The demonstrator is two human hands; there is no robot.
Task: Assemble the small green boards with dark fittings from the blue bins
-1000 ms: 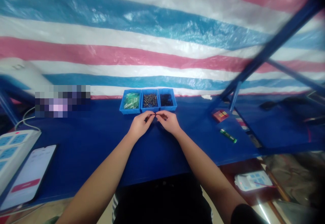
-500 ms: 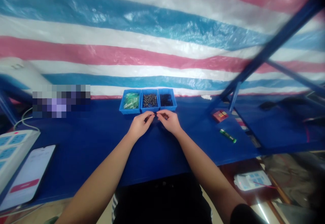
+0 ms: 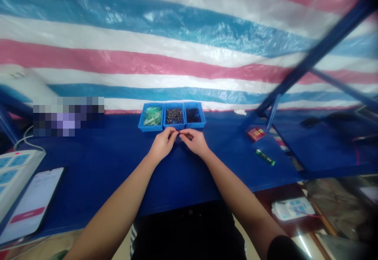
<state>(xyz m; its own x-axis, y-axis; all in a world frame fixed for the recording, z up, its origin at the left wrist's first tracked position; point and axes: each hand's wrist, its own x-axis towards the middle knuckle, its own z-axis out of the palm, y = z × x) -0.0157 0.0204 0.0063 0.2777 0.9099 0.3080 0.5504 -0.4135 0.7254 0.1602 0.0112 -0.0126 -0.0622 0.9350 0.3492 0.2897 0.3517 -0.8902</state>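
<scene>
My left hand (image 3: 163,142) and my right hand (image 3: 195,140) meet fingertip to fingertip over the blue table, just in front of three small blue bins. Both are closed in a pinch around something dark and tiny between them, too small to name. Straight behind the fingers is the middle bin (image 3: 174,126), full of small metallic pieces (image 3: 174,115). To its left stands a bin (image 3: 151,128) with green and clear plastic packets (image 3: 152,116). The right-hand bin (image 3: 195,125) contains small black pieces (image 3: 193,115).
A red box (image 3: 256,134) and a green tube (image 3: 265,157) lie at the right, near a blue metal frame (image 3: 291,79). At the left are a phone (image 3: 31,201) and a white power strip (image 3: 22,169). Striped sheeting (image 3: 177,63) hangs behind the table.
My right hand has shifted slightly left, so the fingertips of both hands are closer together. The bins stay in place.
</scene>
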